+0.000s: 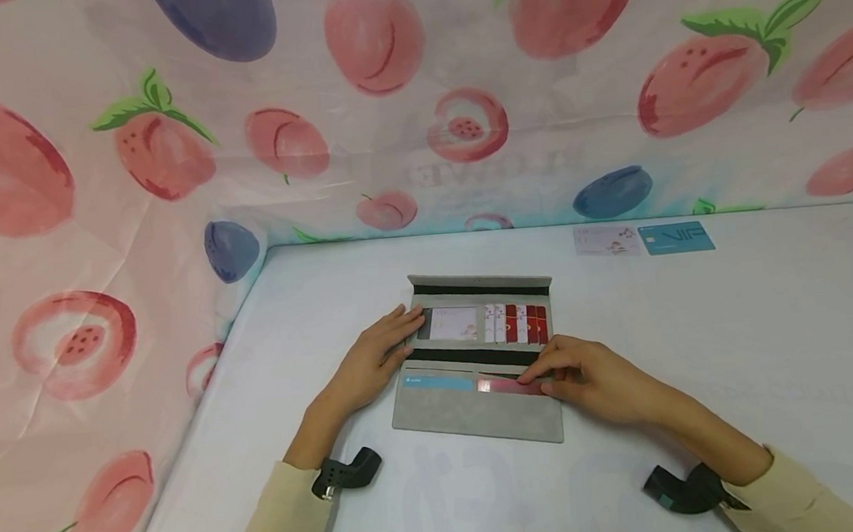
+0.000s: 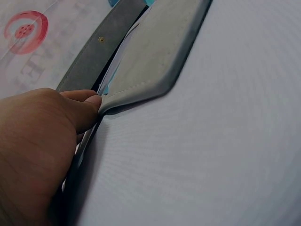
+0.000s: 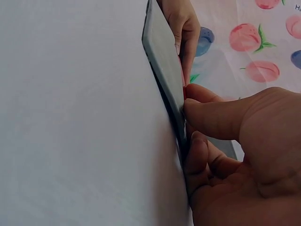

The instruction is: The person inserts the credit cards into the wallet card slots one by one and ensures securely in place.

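A grey wallet [image 1: 477, 425] lies unfolded on the white table. Its upper panel holds a pale card [image 1: 454, 324] behind a window and a row of several red and white cards [image 1: 527, 323] in slots. On the lower panel, a blue card [image 1: 436, 383] sits in the left pocket and a red card [image 1: 499, 386] in the right one. My right hand [image 1: 593, 374] pinches the red card at its right end; its fingertips hide that end. My left hand [image 1: 369, 358] rests with extended fingers on the wallet's left edge, the thumb by the fold in the left wrist view.
At the table's back edge lie a pale pink card [image 1: 607, 241] and a blue VIP card [image 1: 676, 238], side by side. A fruit-printed cloth [image 1: 386, 135] hangs behind the table and along its left. Black wrist cameras [image 1: 688, 489] sit on both forearms.
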`<state>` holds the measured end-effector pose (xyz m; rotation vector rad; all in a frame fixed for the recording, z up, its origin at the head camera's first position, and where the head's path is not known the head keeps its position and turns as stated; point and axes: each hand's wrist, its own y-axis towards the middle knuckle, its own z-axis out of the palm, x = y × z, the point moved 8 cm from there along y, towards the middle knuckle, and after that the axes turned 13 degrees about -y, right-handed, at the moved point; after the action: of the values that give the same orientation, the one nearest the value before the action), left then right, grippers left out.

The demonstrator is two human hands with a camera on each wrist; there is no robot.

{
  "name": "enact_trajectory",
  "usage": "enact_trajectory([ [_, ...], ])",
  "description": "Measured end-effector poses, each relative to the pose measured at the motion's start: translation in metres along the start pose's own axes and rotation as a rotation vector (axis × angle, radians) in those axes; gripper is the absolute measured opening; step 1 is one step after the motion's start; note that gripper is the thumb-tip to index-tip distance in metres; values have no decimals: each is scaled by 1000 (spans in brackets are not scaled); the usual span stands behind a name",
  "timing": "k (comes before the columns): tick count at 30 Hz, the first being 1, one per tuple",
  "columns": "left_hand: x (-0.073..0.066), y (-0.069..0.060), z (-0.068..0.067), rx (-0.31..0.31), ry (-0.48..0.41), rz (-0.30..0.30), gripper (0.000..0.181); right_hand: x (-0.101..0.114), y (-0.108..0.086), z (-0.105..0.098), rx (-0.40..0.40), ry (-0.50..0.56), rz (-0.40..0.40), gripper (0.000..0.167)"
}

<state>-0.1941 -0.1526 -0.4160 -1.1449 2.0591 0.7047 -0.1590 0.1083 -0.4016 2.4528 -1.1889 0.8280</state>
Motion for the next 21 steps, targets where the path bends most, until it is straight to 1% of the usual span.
enact_trajectory([
  [13, 0, 0, 0, 2, 4, -6, 49, -3, 1, 6, 28, -15, 9, 32],
  [21, 0, 0, 0, 2, 5, -6, 49, -1, 0, 7, 37, -30, 3, 31],
])
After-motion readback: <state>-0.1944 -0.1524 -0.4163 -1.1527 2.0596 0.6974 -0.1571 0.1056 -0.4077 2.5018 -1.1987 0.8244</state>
